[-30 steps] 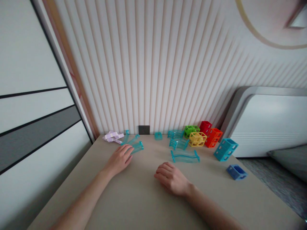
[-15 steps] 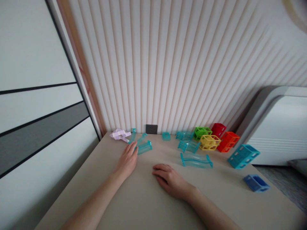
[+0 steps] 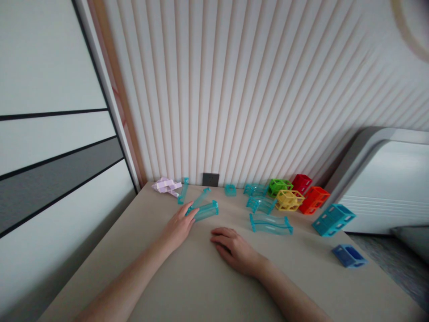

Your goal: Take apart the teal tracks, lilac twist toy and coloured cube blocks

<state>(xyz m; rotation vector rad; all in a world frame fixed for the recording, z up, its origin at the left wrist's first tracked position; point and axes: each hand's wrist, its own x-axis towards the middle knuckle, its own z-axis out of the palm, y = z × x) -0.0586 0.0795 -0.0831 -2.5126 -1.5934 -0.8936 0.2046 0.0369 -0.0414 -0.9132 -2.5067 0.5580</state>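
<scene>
My left hand reaches to the left-middle of the table, thumb and fingers closed about the near end of a clear teal track piece. The fingers partly cover that end. Just behind it lies a second clear teal track piece, its near end close to my fingertips. A third narrow teal piece lies further left, apart from the hand. My right hand rests palm down on the table, fingers loosely bent and slightly apart, with nothing visible in it. To its right lies a wavy teal track piece.
Lilac-and-white pieces sit at the back left corner. A small teal square piece lies near the wall socket. Green, yellow, red, orange, teal and blue blocks stand along the right.
The front teal track piece and the one behind it have shifted right, apart from the narrow piece at left. My right hand stays resting on the table. The view has turned slightly.
</scene>
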